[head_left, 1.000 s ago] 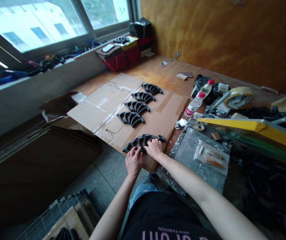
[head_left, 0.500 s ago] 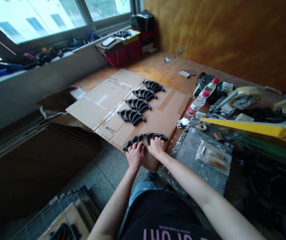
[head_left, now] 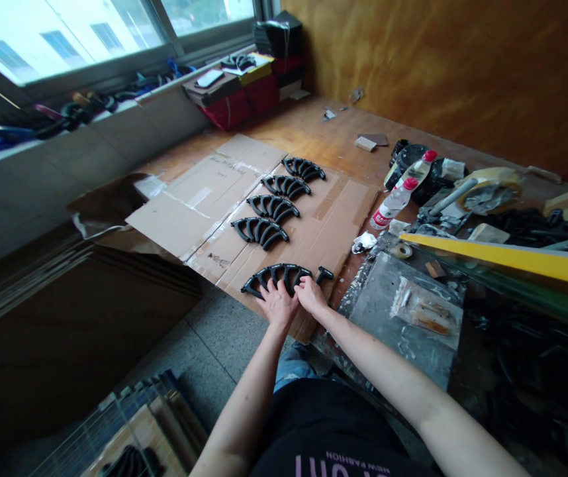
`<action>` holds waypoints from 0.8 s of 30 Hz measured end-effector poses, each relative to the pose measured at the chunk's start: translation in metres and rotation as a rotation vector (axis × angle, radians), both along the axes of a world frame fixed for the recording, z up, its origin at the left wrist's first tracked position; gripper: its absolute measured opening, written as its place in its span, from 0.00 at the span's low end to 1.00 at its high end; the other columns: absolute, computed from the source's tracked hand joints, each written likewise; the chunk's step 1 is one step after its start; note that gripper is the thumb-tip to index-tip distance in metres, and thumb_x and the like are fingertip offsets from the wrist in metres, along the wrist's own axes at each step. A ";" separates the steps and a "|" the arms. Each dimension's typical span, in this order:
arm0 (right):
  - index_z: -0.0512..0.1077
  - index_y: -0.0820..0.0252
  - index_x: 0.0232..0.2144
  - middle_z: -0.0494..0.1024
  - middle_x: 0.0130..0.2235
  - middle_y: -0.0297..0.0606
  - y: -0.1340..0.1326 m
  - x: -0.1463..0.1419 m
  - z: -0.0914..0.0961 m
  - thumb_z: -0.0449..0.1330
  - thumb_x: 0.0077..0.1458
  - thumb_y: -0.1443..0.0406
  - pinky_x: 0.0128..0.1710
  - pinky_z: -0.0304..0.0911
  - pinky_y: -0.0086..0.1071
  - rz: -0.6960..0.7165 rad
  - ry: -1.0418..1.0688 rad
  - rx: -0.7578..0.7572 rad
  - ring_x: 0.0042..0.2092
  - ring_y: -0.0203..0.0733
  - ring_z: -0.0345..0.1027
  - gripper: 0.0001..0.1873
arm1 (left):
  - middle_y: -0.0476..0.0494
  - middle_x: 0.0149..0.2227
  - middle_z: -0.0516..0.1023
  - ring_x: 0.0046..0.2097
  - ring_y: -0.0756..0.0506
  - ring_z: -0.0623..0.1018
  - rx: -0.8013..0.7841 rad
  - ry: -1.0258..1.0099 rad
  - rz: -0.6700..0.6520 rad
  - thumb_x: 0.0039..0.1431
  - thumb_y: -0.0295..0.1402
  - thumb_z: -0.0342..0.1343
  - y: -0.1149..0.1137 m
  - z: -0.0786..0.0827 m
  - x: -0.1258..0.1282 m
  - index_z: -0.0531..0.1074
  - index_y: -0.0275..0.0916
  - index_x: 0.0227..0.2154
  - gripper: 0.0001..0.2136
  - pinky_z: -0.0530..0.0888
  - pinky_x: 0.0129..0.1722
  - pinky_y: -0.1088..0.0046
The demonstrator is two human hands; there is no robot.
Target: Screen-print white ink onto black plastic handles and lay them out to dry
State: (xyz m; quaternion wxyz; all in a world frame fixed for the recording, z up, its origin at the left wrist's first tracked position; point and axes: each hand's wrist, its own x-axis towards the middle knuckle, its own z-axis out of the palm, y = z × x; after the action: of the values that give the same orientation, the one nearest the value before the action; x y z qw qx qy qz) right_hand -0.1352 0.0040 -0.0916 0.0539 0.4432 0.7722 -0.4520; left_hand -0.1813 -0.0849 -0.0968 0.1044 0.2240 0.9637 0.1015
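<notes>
Near the front edge of the flattened cardboard (head_left: 336, 199), several black curved parts with T-shaped ends (head_left: 264, 273) lie side by side in a fan. My left hand (head_left: 278, 303) rests on them, fingers spread and reaching between the pieces. Close against it, my right hand (head_left: 310, 296) has its fingers closed round the rightmost piece of the fan; its lower end is hidden. A single T-ended black part (head_left: 324, 273) lies apart, just right of my right hand. Beyond my hands, similar black parts (head_left: 260, 232) sit in several neat fans running up the cardboard.
To the right stand plastic bottles with red caps (head_left: 394, 202), a tape roll (head_left: 403, 250) and a grey plate (head_left: 426, 291) below a yellow-edged board (head_left: 507, 250). Red boxes (head_left: 232, 106) are at the back by the window. A wire cage (head_left: 100, 430) stands low at left.
Two separate groups of black parts at the front are now one fan, with one piece left apart at right. My right hand moved left, and my left hand shifted right beside it.
</notes>
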 end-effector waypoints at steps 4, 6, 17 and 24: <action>0.76 0.63 0.43 0.78 0.47 0.47 -0.004 0.002 0.000 0.58 0.55 0.67 0.50 0.64 0.32 -0.046 0.116 -0.021 0.51 0.45 0.72 0.14 | 0.29 0.62 0.63 0.62 0.24 0.59 0.018 0.078 0.011 0.57 0.40 0.51 0.006 -0.014 0.004 0.71 0.35 0.50 0.20 0.59 0.55 0.38; 0.77 0.64 0.36 0.80 0.42 0.44 -0.007 0.002 0.003 0.57 0.54 0.66 0.46 0.66 0.33 -0.030 0.177 -0.066 0.46 0.46 0.73 0.10 | 0.30 0.62 0.64 0.62 0.25 0.60 0.043 0.105 -0.052 0.55 0.40 0.54 -0.001 -0.021 -0.006 0.72 0.36 0.49 0.21 0.60 0.56 0.39; 0.74 0.61 0.51 0.74 0.55 0.44 -0.038 0.019 0.022 0.59 0.53 0.65 0.46 0.69 0.34 0.129 0.258 -0.262 0.51 0.45 0.72 0.22 | 0.30 0.60 0.68 0.63 0.30 0.63 0.064 0.160 -0.425 0.50 0.49 0.57 -0.069 -0.026 -0.177 0.72 0.35 0.49 0.28 0.62 0.61 0.51; 0.76 0.61 0.50 0.77 0.52 0.44 -0.019 0.064 0.062 0.60 0.54 0.65 0.53 0.64 0.33 0.177 0.279 -0.145 0.52 0.45 0.72 0.20 | 0.29 0.63 0.62 0.66 0.29 0.58 0.042 0.146 -0.465 0.50 0.54 0.49 -0.077 -0.034 -0.208 0.67 0.33 0.54 0.34 0.61 0.62 0.51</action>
State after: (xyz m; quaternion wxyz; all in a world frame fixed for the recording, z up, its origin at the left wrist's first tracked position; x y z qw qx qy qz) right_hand -0.0712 -0.0145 -0.0299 0.0174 0.3016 0.7736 -0.5570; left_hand -0.3896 -0.1617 -0.1308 0.0503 0.4487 0.8889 0.0781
